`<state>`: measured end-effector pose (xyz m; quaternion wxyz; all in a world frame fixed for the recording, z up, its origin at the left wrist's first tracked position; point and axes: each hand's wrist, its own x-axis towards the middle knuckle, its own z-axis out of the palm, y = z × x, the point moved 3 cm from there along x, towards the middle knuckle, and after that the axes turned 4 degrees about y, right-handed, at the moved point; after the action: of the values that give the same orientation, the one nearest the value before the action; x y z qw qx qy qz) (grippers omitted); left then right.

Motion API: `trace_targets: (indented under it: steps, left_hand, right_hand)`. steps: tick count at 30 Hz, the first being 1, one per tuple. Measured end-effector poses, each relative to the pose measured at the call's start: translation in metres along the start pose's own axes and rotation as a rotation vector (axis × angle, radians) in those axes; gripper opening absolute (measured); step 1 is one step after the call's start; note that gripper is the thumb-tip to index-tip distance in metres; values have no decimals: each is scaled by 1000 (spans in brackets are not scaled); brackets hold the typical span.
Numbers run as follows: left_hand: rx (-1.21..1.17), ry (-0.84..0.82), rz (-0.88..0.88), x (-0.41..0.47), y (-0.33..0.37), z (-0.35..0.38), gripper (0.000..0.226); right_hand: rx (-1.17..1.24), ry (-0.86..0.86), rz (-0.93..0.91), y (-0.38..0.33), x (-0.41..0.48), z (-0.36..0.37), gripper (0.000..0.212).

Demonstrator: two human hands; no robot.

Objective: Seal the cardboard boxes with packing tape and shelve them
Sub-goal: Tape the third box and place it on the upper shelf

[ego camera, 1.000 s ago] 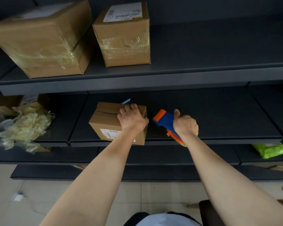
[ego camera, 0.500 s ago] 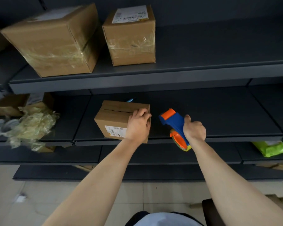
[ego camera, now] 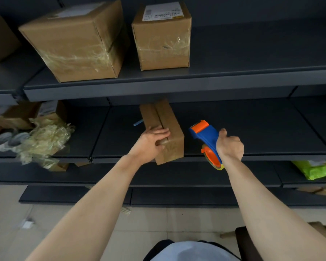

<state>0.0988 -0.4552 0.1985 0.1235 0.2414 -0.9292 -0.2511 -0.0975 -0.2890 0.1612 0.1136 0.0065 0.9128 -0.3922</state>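
A small cardboard box (ego camera: 167, 121) lies on the dark middle shelf (ego camera: 252, 132), its long side running front to back and its flap seam facing up. My left hand (ego camera: 151, 142) holds its near left corner, fingers across the top and thumb on the near end. To the right, my right hand (ego camera: 229, 146) grips the handle of a blue and orange tape dispenser (ego camera: 205, 136), held just above the shelf's front edge and apart from the box. Two taped boxes, a large box (ego camera: 77, 40) and a smaller labelled box (ego camera: 163, 36), stand on the shelf above.
Crumpled clear tape and plastic (ego camera: 43, 142) and open cardboard (ego camera: 17, 117) lie at the left of the middle shelf. A blue pen-like stick (ego camera: 138, 123) lies behind the box. A green packet (ego camera: 312, 169) sits on the lower shelf at right. Tiled floor lies below.
The small box has been turned about a quarter turn, so its short end now faces me. My left hand moved from its right end to its near left corner. The dispenser stayed at right.
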Motion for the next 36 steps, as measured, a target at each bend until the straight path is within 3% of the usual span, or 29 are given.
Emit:
trace_targets:
  steps: [3, 6, 11, 14, 17, 21, 26, 30, 36]
  left_hand:
    - [31, -53, 54, -1, -5, -10, 44]
    - [16, 13, 32, -2, -9, -21, 36]
    - [-30, 198, -333, -1, 1, -19, 18]
    - [-68, 194, -677, 0, 9, -2, 84]
    - [-485, 242, -880, 3, 4, 7, 105]
    - [-657, 345, -871, 11, -11, -1, 97]
    - [-741, 442, -850, 16, -24, -11, 52]
    - [-872, 443, -880, 23, -31, -12, 43]
    - [-842, 355, -852, 34, -30, -15, 46]
  right_hand:
    - [3, 26, 16, 0, -1, -3, 52]
    - [6, 42, 13, 2, -1, -6, 52]
    - [14, 79, 24, 7, -2, -13, 50]
    - [51, 99, 26, 8, -1, -19, 46]
    - [110, 124, 15, 8, -1, -25, 42]
    - [175, 134, -14, 5, -5, -32, 38]
    - [178, 75, -55, 1, -8, -43, 40]
    - [208, 64, -86, -6, -11, -53, 40]
    - [187, 7, -153, -26, -16, -60, 40]
